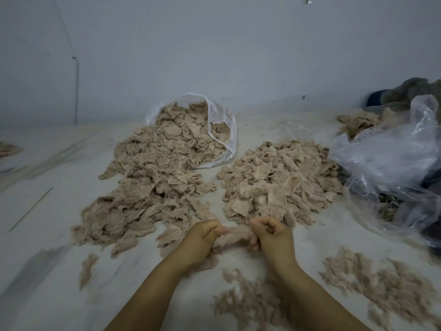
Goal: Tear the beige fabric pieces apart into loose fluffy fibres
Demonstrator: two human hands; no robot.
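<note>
- Both hands work one beige fabric piece (235, 236) near the middle of the white surface (47, 235): the left hand (202, 237) pinches its left end, and the right hand (272, 235) is curled tight on its right end, so the piece is stretched between them.
- Risk, as I judge it: the fluffy pile could slip through the pinch rather than part, leaving the backing whole. A sharp tug could also fling fibres off to the sides.
- Torn fibres (381, 278) lie loose on the near right. They sit close to the untorn right heap (276, 185), so a careless sweep of a forearm could mix finished and unfinished material.
- A clear plastic bag (222, 120) lies on its side at the far centre, mouth toward the person, and beige pieces spill from it into the large left heap (152, 180).
- A second crumpled clear bag (391, 163) sits at the right. Its contents are hard to make out, though something dark shows through it.
</note>
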